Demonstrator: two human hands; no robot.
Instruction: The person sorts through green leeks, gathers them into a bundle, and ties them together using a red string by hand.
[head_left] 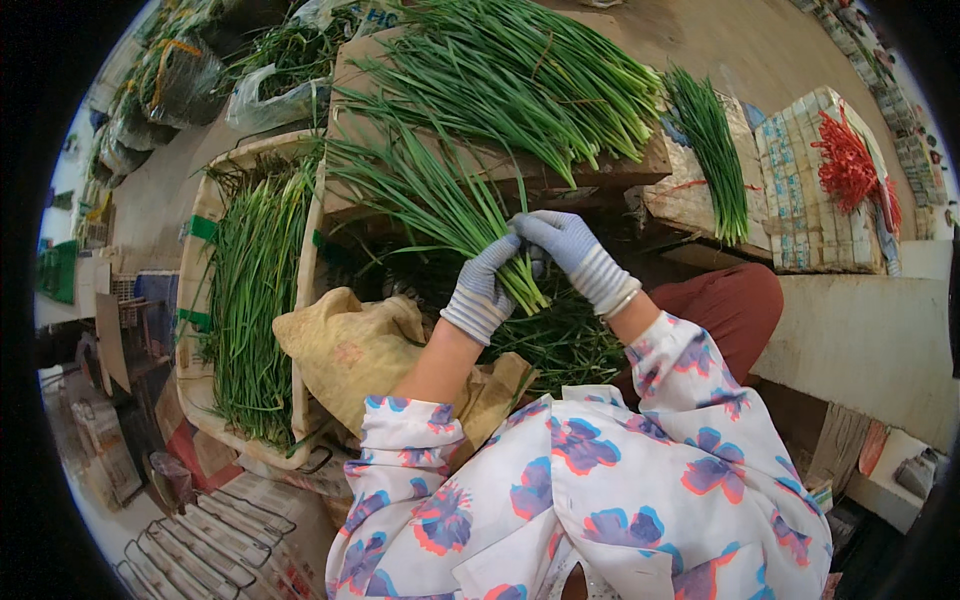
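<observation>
Bunch (450, 215) of long green leaves with pale stalks, held mid-scene, leaf ends to the far left, cut ends to the near right. Left hand (483, 290), gloved, closed around the stalks; right hand (570, 250), likewise gloved, fingertips drawn together against the bunch, whether pinching a stalk cannot be told. Handling, as judged: grip firm but not crushing, stalk ends kept level, strays best drawn out singly along the leaf. Surface: brown board (640, 168) on the far side, bearing a large heap (510, 75) of the same greens. Right: smaller bundle (712, 150) on a worn box (690, 205); beyond it, taped carton (800, 220) with red ties (845, 160). Left: cream crate (186, 270) filled with greens; yellowish cloth (350, 335) just beside. Below the hands: loose leaves (570, 345). Room: brownish floor (690, 45), wrapped bales (180, 85) far left.
</observation>
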